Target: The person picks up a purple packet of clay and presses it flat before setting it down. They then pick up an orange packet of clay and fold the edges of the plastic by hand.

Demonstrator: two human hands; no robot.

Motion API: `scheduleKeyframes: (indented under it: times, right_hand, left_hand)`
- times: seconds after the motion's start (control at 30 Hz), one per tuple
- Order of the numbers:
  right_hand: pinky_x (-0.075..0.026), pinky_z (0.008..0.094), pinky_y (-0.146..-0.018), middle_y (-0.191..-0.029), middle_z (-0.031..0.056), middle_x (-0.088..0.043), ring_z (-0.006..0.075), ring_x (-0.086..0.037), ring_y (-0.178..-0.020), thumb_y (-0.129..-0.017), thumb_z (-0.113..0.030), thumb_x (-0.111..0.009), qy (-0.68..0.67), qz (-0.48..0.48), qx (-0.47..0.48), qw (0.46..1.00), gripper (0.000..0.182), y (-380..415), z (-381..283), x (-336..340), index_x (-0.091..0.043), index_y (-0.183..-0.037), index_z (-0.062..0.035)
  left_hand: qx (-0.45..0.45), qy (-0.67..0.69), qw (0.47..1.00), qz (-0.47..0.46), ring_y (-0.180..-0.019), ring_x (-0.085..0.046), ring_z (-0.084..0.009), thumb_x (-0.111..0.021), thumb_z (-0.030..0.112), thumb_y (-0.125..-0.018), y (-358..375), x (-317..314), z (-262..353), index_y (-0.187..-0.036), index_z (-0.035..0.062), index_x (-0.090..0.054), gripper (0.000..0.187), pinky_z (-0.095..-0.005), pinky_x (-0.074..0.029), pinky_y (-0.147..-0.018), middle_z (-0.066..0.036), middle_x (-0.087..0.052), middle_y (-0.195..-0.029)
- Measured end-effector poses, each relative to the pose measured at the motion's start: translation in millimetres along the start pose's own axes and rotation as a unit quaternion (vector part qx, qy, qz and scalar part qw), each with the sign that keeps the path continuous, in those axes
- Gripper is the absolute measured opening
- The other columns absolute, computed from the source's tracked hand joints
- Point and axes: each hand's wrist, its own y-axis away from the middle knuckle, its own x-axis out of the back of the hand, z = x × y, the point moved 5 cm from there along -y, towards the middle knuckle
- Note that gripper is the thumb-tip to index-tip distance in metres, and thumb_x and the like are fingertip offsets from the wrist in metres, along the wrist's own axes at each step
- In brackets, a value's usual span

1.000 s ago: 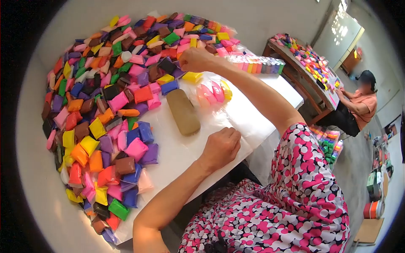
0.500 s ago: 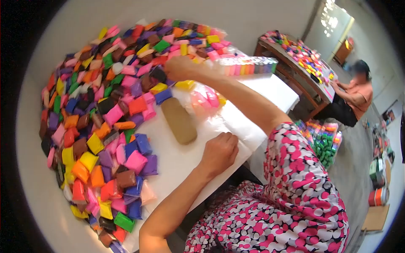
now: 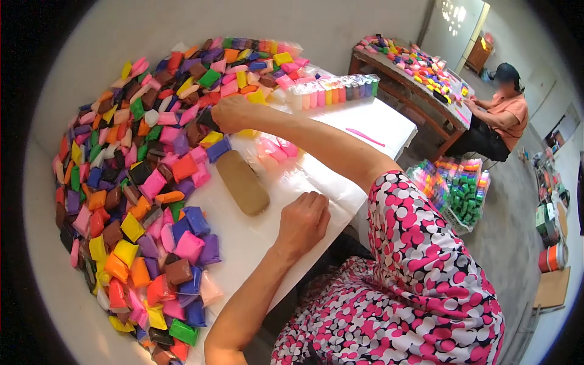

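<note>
My left hand [image 3: 304,222] is closed, knuckles up, over the white sheet [image 3: 243,252] near its front edge. Whatever its fingers hold, if anything, is hidden. My right hand [image 3: 231,114] reaches to the edge of a big pile of colourful wrapped packets [image 3: 131,176]. Its fingers are curled against a black packet [image 3: 207,119] and partly cover it. Between the hands lie a tan, rounded oblong block [image 3: 242,182] and a clear plastic bag with pink packets [image 3: 275,152]. A blue packet [image 3: 219,149] touches the pile side near the block.
A clear pack with a row of coloured packets [image 3: 333,91] stands at the far table side, near a pink strip [image 3: 365,137]. A basket of bagged packets [image 3: 459,198] is on the floor. Another person [image 3: 502,115] sits at a second table [image 3: 401,64] with more packets.
The view has shifted, so the table scene appears farther left and slightly lower. My right hand has moved a little onto the black packet. My left hand stays closed over the sheet.
</note>
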Motion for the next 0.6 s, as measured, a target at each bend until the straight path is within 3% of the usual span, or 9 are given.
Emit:
scheduleKeyframes:
  times: [0.43,0.53,0.6]
  right_hand:
    - [-0.053,0.0466,-0.069,-0.078,0.0169,-0.068,0.0347,-0.067,-0.078,-0.071,-0.021,-0.060,-0.023,-0.056,0.028,0.998,0.021,-3.0,22.9,-15.7,-0.071,-0.080,-0.0056]
    - [-0.055,0.0471,-0.072,-0.090,0.0181,-0.070,0.0350,-0.069,-0.084,-0.075,-0.020,-0.060,0.044,-0.100,0.048,0.993,0.022,-7.0,33.2,-13.6,-0.072,-0.086,-0.0046]
    - [-0.054,0.0473,-0.073,-0.087,0.0175,-0.070,0.0349,-0.068,-0.082,-0.075,-0.020,-0.059,-0.019,-0.047,0.012,0.999,0.021,-1.4,47.7,-9.3,-0.072,-0.083,-0.0050]
  left_hand:
    - [-0.002,0.008,1.000,0.010,-0.075,-0.060,-0.0307,-0.064,0.002,-0.075,1.2,-2.5,-2.7,-0.084,0.0018,-0.057,0.011,-0.0402,-0.050,-0.065,-0.012,-0.058,-0.078]
    - [-0.005,0.008,1.000,0.024,-0.075,-0.060,-0.0305,-0.064,0.003,-0.075,2.4,-0.7,-3.6,-0.084,0.0019,-0.056,0.012,-0.0399,-0.050,-0.064,-0.012,-0.058,-0.078]
    - [-0.005,0.011,1.000,0.027,-0.075,-0.060,-0.0303,-0.064,0.003,-0.075,3.4,-1.5,-3.1,-0.084,0.0019,-0.055,0.013,-0.0397,-0.050,-0.064,-0.012,-0.059,-0.079]
